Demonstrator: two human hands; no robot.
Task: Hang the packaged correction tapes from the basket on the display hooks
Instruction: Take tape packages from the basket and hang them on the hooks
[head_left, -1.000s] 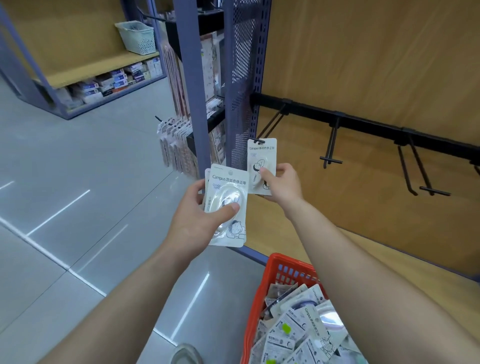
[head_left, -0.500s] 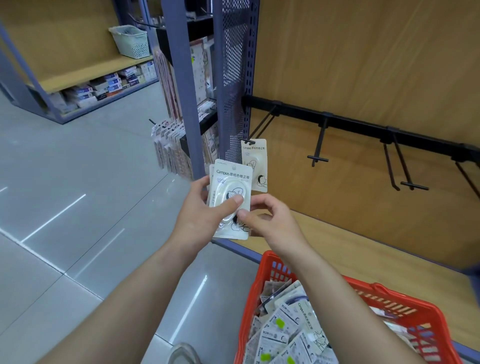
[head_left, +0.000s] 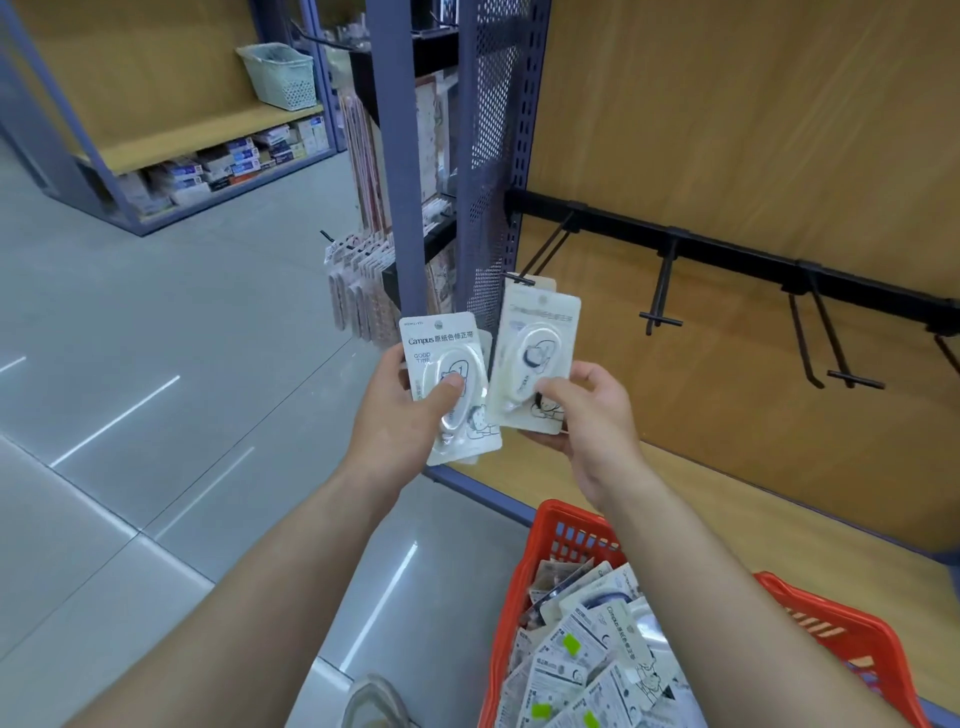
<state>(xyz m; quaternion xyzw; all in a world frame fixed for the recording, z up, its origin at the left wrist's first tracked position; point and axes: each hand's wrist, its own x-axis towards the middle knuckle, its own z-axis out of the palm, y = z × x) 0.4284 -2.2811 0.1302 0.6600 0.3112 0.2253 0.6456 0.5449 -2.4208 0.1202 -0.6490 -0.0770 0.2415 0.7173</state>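
Note:
My left hand (head_left: 395, 421) grips a small stack of white packaged correction tapes (head_left: 447, 364), thumb on the front pack. My right hand (head_left: 592, 415) pinches a single pack (head_left: 535, 343) by its lower part and holds it upright just below the tip of the leftmost display hook (head_left: 540, 254). A pack hanging on that hook shows as a pale edge behind the held one. The black hook rail (head_left: 737, 254) carries more bare hooks (head_left: 662, 291) to the right. The red basket (head_left: 566, 535) at the bottom right holds several more packs (head_left: 587, 654).
A blue perforated upright (head_left: 488, 156) stands left of the rail. Beyond it hang other packaged goods (head_left: 358, 280). A wooden shelf board (head_left: 675, 499) runs under the hooks. A far shelf holds a pale green basket (head_left: 278, 75) and boxes. Grey tiled floor (head_left: 156, 364) lies to the left.
My right hand took one pack off the stack in my left hand and lifted it right and up toward the leftmost hook. The view shifted slightly.

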